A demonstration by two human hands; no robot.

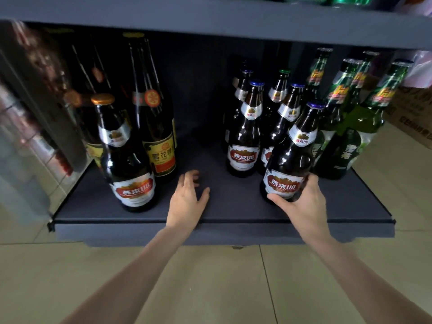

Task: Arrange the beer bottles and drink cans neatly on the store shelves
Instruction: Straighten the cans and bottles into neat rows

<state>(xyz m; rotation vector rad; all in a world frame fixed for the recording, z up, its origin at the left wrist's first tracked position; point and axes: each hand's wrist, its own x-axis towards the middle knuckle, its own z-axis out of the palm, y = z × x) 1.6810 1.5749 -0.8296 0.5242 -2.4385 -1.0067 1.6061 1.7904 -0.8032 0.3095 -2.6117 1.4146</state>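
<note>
Brown bottle [289, 157] with a blue cap and red-and-white label stands tilted at the shelf's [233, 213] front right, gripped low by the right hand [301, 202]. Behind it cluster more brown bottles [245, 134], upright, with green bottles [346, 127] just to their right. Far left, a gold-capped brown bottle [126, 157] leans beside tall dark bottles [152, 108] with yellow labels.

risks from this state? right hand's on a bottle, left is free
1. The right hand grips the blue-capped brown glass bottle low, near its base; it leans and could tip into the brown bottles behind.
2. The gold-capped brown bottle stands near the dark shelf's front edge, beside the open left hand; a knock could send it off.
</note>
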